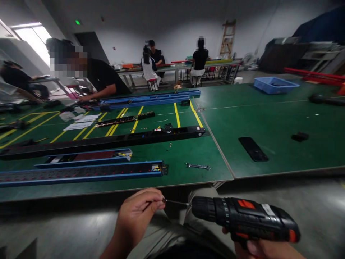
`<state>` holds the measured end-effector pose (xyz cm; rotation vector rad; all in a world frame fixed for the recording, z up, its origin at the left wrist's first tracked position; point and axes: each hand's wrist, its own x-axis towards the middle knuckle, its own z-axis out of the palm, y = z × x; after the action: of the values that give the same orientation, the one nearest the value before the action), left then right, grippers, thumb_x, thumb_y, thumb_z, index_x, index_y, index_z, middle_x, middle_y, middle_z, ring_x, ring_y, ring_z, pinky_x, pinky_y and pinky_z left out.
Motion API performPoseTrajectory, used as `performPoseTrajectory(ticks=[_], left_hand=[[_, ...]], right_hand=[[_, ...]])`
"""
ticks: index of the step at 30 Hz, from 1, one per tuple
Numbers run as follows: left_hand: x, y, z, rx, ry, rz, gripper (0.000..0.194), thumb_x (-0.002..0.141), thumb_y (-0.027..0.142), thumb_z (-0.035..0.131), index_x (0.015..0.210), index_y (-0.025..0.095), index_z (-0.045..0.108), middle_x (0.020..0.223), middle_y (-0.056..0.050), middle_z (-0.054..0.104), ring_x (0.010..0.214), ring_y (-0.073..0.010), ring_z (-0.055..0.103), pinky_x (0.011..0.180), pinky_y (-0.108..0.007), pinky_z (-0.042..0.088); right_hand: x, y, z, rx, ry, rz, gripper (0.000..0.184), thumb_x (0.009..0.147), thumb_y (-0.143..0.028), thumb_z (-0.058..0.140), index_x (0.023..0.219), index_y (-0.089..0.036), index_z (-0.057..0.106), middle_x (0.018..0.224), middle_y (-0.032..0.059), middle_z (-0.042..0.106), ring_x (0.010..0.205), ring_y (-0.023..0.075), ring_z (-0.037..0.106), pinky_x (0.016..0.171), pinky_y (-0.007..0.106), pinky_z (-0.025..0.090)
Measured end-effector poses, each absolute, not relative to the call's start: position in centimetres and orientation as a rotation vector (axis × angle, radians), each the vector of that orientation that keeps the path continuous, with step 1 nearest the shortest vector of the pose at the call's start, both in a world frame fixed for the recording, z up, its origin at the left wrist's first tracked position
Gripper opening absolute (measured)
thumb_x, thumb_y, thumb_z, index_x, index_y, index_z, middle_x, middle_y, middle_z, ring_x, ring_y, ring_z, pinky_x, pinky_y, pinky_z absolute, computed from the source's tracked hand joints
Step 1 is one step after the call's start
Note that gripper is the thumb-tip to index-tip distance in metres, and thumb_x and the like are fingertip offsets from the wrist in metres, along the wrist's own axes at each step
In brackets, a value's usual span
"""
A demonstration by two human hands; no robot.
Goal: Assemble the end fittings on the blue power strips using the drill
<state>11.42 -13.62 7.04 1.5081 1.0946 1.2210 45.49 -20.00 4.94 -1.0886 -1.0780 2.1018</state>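
"Two hands were at work. What did each have?"

"The left hand (138, 212) pinched a small dark piece (164, 200) between thumb and fingers, at the far end of a thin bit (176, 203). The right hand (257, 249) gripped the drill (242, 217) by its handle; I could not tell whether a finger pressed the trigger."

"Where was the drill?"

"Off the near edge of the green table (223, 115), roughly level, its chuck (203, 208) facing the left hand."

"So what was done?"

"The bit reached the chuck's nose, though I could not tell whether it sat locked in."

"And left?"

"I judged this to be preparation, since the drill touched no rail. A long black rail (107, 141) and a blue-edged rail (81, 173) lay on the table, apart from it. Small metal parts (170, 145) lay loose beside the black rail, and a wrench (198, 166) lay unheld. Whether either rail was finished, I could not tell."
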Motion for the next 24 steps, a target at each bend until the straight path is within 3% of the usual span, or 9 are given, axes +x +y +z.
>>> performPoseTrajectory(ticks=[3,6,10,17,20,24], left_hand=[[11.4,-13.3,6.1,1.38,1.106,1.338,0.01,0.076,0.013,0.067,0.083,0.018,0.07,0.09,-0.004,0.066,0.072,-0.0164,0.068,0.067,-0.028,0.062],[11.1,-13.0,5.2,1.221,1.139,1.381,0.01,0.073,0.015,0.071,0.082,0.015,0.07,0.091,-0.005,0.066,0.071,-0.0171,0.068,0.066,-0.029,0.062],[10.5,-12.9,4.2,1.061,1.145,1.376,0.012,0.069,0.017,0.074,0.079,0.012,0.07,0.087,-0.007,0.067,0.07,-0.018,0.068,0.065,-0.031,0.062],[10.9,-13.3,4.6,0.93,1.154,1.409,0.016,0.061,0.018,0.079,0.072,0.011,0.069,0.083,-0.007,0.068,0.068,-0.0189,0.067,0.062,-0.033,0.062],[11.1,-13.3,4.8,0.932,1.156,1.42,0.017,0.06,0.017,0.08,0.071,0.01,0.069,0.082,-0.007,0.067,0.069,-0.0198,0.067,0.061,-0.032,0.062],[11.3,-13.3,4.9,0.97,1.145,1.444,0.015,0.061,0.017,0.079,0.07,0.01,0.069,0.081,-0.007,0.067,0.07,-0.02,0.067,0.06,-0.031,0.062]], right_hand=[[44.2,-19.1,5.9,-0.987,-1.016,2.129,0.04,0.075,-0.05,0.057,0.078,-0.011,0.064,0.059,0.0042,0.058,0.055,0.0124,0.059,0.054,0.022,0.044],[43.5,-18.6,6.6,-0.94,-1.044,2.087,0.044,0.075,-0.048,0.058,0.099,-0.011,0.062,0.085,0.0126,0.066,0.065,0.0187,0.066,0.056,0.025,0.047],[42.6,-18.8,6.8,-1.019,-1.039,1.959,0.054,0.072,-0.047,0.064,0.116,-0.017,0.051,0.113,0.0168,0.06,0.068,0.0198,0.067,0.056,0.027,0.049],[41.7,-19.5,7.2,-1.145,-0.975,1.868,0.054,0.075,-0.057,0.06,0.11,-0.016,0.055,0.1,0.0143,0.066,0.057,0.0152,0.064,0.053,0.025,0.048],[41.8,-19.8,6.4,-1.185,-1.003,1.827,0.055,0.069,-0.056,0.066,0.107,-0.017,0.058,0.1,0.0128,0.066,0.058,0.0159,0.063,0.053,0.026,0.048],[42.7,-20.1,5.2,-1.261,-1.14,1.87,0.043,0.068,-0.048,0.071,0.095,-0.016,0.063,0.075,0.0072,0.068,0.061,0.0158,0.062,0.054,0.024,0.047]])
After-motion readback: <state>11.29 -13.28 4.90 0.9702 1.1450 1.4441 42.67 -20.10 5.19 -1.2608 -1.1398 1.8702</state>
